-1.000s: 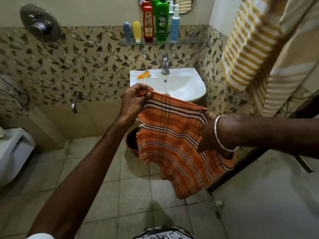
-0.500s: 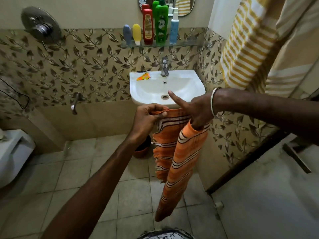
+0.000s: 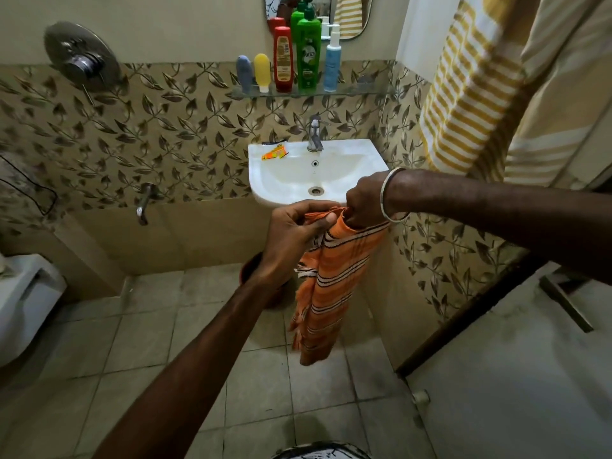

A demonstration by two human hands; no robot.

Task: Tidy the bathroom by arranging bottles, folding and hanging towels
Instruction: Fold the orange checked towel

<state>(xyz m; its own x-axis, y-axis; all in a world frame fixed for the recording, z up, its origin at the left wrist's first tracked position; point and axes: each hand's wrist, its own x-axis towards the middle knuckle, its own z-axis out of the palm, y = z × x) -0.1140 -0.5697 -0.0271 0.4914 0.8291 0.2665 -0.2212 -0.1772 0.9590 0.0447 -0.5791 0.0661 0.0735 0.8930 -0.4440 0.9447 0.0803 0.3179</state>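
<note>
Currently: bottles (image 3: pixel 299 58) arranged on far glass shelf (image 3: pixel 357 91). Orange towel (image 3: pixel 328 286), folded lengthwise, hangs before the sink (image 3: pixel 265 180), top edge pinched by left hand (image 3: pixel 294 235) and right hand (image 3: pixel 364 203); hanging pending.

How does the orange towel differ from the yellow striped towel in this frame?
The orange towel has thin dark and white stripes; the yellow striped towel has broad yellow and white bands. The orange one is gathered narrow, gripped at its top by the left hand and right hand; the yellow one hangs spread, untouched. Both hang downward.
</note>
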